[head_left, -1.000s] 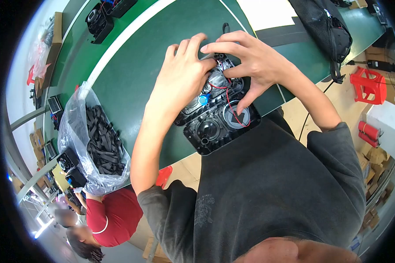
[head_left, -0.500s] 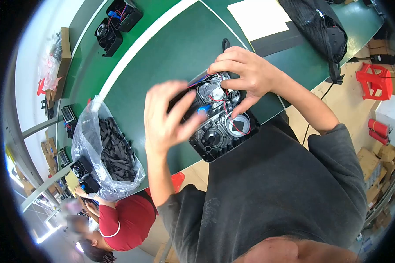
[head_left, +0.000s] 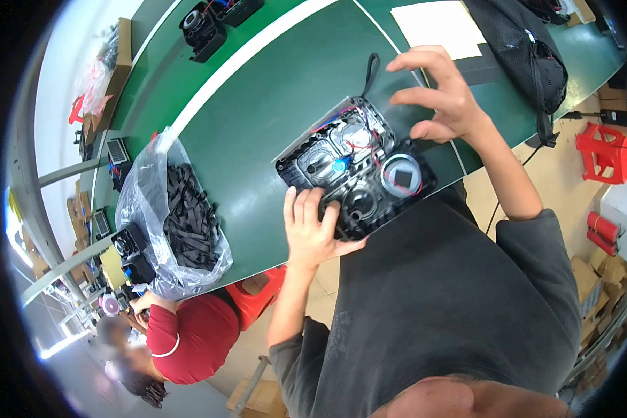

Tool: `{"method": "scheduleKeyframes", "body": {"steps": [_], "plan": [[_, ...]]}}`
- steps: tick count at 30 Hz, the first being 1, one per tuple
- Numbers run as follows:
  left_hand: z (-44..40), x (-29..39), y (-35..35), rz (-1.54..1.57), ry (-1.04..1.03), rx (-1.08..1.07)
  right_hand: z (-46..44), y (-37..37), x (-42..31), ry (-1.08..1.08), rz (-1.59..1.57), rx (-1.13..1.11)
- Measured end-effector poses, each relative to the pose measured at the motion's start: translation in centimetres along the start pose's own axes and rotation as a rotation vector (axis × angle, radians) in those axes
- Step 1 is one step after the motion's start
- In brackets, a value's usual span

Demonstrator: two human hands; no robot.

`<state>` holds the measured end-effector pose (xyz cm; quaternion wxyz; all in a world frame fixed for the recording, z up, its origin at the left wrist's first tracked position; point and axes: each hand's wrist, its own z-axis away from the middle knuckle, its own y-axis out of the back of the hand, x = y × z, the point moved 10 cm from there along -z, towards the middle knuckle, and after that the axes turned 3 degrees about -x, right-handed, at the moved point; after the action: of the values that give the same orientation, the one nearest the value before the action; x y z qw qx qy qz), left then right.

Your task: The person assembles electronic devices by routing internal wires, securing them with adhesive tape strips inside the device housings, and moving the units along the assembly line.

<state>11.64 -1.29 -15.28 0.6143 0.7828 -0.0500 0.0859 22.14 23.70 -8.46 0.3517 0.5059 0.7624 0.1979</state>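
Observation:
An opened black plastic housing [head_left: 320, 148] lies tilted on the green table [head_left: 244, 153], its inside facing up. It holds a round speaker-like part [head_left: 400, 177] with a dark square, red wires and a small blue piece [head_left: 340, 165]. A black strap loop [head_left: 372, 70] sticks out from its far corner. My left hand [head_left: 310, 228] grips the near left edge, fingers over the rim and thumb low at the near side. Off the housing's far right corner, my right hand [head_left: 444, 97] is raised with fingers apart and nothing visible in it.
A clear plastic bag [head_left: 143, 191] of black strips [head_left: 189, 223] stands at left. More black housings [head_left: 203, 29] sit at the back. White paper [head_left: 435, 28] and a black mesh bag [head_left: 512, 52] lie at far right. A person in red [head_left: 202, 334] sits at left.
My left hand has come down from above the housing onto its near left edge. My right hand has lifted off it to the right. The housing has turned slightly.

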Motion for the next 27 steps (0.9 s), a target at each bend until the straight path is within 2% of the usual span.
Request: {"method": "scheduleKeyframes", "body": {"steps": [4, 9, 13, 14, 17, 19, 20, 22, 23, 25, 27], "plan": [[-1.6, 1.5, 0.6, -0.078, 0.188, 0.146, 1.2, 1.3, 1.2, -0.081, 0.069, 0.043], [-2.1, 0.4, -0.5, -0.061, 0.057, 0.076, 1.5, 1.9, 2.6, -0.141, 0.06, 0.066], [-1.7, -1.0, 1.0, 0.024, 0.066, 0.184, -1.8, 1.1, 3.4, -0.132, -0.009, 0.01], [-1.5, -1.7, 1.5, -0.003, 0.08, 0.224, -3.0, 0.4, 4.2, -0.186, -0.035, -0.042], [-0.9, -6.3, 3.2, -0.134, 0.179, 0.23, -8.4, -2.6, 6.9, -0.139, 0.041, -0.048], [-1.7, -10.3, 5.4, -0.222, 0.239, 0.281, -12.8, -7.1, 9.3, -0.05, 0.106, -0.075], [-2.8, -12.4, 6.5, -0.256, 0.245, 0.291, -15.0, -9.7, 9.9, 0.074, 0.178, -0.016], [-4.5, -17.9, 7.9, -0.354, 0.278, 0.412, -19.8, -15.7, 11.6, 0.07, 0.355, -0.138], [-5.9, -20.5, 8.5, -0.389, 0.29, 0.442, -22.1, -18.4, 12.9, -0.023, 0.452, -0.316], [-8.0, -27.1, 8.5, -0.449, 0.342, 0.501, -24.5, -21.7, 16.5, -0.18, 0.678, -0.426], [-9.2, -32.5, 8.4, -0.533, 0.383, 0.573, -24.8, -24.5, 20.0, -0.297, 0.713, -0.479]]}}
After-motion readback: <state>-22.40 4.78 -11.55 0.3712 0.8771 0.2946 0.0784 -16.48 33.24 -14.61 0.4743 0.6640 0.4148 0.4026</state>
